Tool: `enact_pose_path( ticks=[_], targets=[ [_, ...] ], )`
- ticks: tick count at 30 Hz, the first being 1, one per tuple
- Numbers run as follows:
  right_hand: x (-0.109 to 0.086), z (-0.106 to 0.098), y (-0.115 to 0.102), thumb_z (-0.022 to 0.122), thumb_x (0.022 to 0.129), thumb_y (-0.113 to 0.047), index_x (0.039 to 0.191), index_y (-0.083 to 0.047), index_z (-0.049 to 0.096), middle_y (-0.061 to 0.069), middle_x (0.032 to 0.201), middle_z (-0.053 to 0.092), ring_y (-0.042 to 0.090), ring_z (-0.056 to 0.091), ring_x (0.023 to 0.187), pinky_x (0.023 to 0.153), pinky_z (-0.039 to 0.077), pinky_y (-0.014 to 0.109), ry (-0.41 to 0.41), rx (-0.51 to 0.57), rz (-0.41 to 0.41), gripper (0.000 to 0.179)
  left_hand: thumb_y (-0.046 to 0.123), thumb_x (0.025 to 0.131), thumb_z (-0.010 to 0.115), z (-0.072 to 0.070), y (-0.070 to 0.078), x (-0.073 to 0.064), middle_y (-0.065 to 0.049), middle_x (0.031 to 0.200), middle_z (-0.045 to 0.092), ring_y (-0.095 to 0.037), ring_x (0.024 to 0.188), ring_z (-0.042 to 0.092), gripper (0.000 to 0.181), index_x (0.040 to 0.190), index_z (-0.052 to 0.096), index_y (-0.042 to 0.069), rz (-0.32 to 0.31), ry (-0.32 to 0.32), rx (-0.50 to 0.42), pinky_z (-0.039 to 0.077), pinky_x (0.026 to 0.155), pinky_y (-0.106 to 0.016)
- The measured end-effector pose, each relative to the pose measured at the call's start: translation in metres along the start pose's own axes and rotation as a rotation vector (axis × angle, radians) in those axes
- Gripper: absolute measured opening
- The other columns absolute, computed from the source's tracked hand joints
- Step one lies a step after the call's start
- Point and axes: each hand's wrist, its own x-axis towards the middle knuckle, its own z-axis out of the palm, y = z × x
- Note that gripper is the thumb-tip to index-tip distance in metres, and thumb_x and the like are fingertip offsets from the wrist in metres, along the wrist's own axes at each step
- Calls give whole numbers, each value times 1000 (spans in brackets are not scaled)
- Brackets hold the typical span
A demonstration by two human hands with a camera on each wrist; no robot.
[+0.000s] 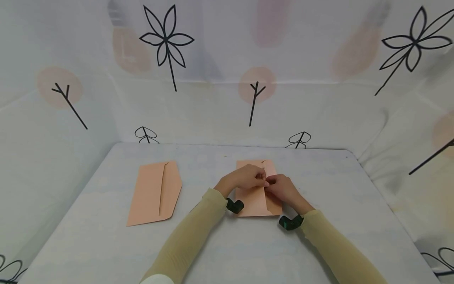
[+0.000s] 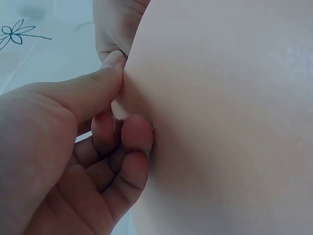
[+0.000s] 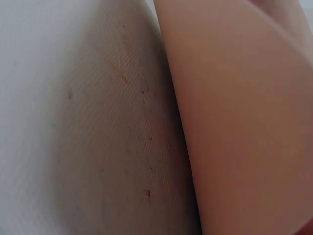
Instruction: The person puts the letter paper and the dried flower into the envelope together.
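A peach-coloured paper envelope (image 1: 251,202) lies under both hands at mid-table, its flap side to the right. My left hand (image 1: 246,176) reaches over it and pinches the paper near the flap edge. In the left wrist view the thumb and curled fingers of the left hand (image 2: 54,112) meet at the edge of the envelope (image 2: 234,122). Close against them, my right hand (image 1: 283,190) pinches the same envelope near its flap. The right wrist view has the envelope's side (image 3: 234,122) raised off the tabletop; the right fingertips are hidden there.
A second peach envelope (image 1: 149,195) lies on the left of the white table (image 1: 213,244), its pointed flap extended to the right. White cloth (image 1: 213,110) printed with plant drawings hangs behind and beside the table. Dark wrist devices (image 1: 291,223) sit below the hands.
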Motion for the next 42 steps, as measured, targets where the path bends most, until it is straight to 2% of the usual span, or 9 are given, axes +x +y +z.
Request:
enact_pose_path(
  ticks=[5,7,12,15,18,25,32,36,42],
  targets=[
    [-1,0,1,70,87,-12,107,-4,76,5,95,71,24,55,88,75,43,35,-4,13,-28,23,33,98,65,-1,-1,-1,4,72,51,-9,66,48,19,88,63,16,11,3,-2,37,62,-21],
    [-1,-1,2,69,89,-15,112,-3,73,8,102,72,24,58,94,81,46,37,1,52,-2,27,34,98,65,-2,-2,-2,5,72,50,-8,66,47,20,88,62,16,13,0,6,37,62,-21],
    [3,-3,7,65,96,-20,132,0,60,15,125,65,25,61,111,94,49,39,-20,286,82,41,35,98,64,-1,-5,-2,4,74,50,-8,69,48,22,88,61,16,12,-6,17,37,63,-21],
    [6,-4,7,62,98,-16,143,0,49,18,139,55,26,58,120,96,49,37,-56,436,104,49,35,99,63,0,-7,-1,4,74,50,-8,70,48,22,88,60,16,12,-6,11,37,64,-21],
    [8,-5,6,60,99,-12,148,-1,41,20,144,49,29,56,124,95,50,36,-83,519,112,54,35,99,63,0,-7,-2,4,74,50,-8,70,48,22,88,60,15,22,-6,5,37,65,-21],
    [10,-5,3,56,100,-11,149,1,39,22,145,48,31,56,124,96,49,37,-123,532,90,53,33,99,63,0,-9,-3,4,76,51,-8,70,49,20,90,62,15,42,-1,10,38,64,-20],
    [11,-8,3,55,100,-13,148,3,40,22,146,46,31,51,128,105,40,45,-170,458,48,53,34,99,63,-3,-6,-5,4,73,49,-8,68,47,21,89,62,16,51,8,8,37,63,-21],
    [10,-8,3,53,101,-11,148,3,40,22,145,47,31,51,126,106,39,46,-209,461,20,50,32,98,64,-2,-7,-6,4,73,50,-7,67,47,20,88,62,15,54,7,-10,37,63,-21],
    [8,-7,6,53,101,-10,147,5,41,23,145,47,29,54,123,102,44,41,-182,482,25,50,31,99,63,3,-9,-5,5,79,56,-7,72,49,18,90,63,16,51,4,-16,38,65,-20]
  ],
)
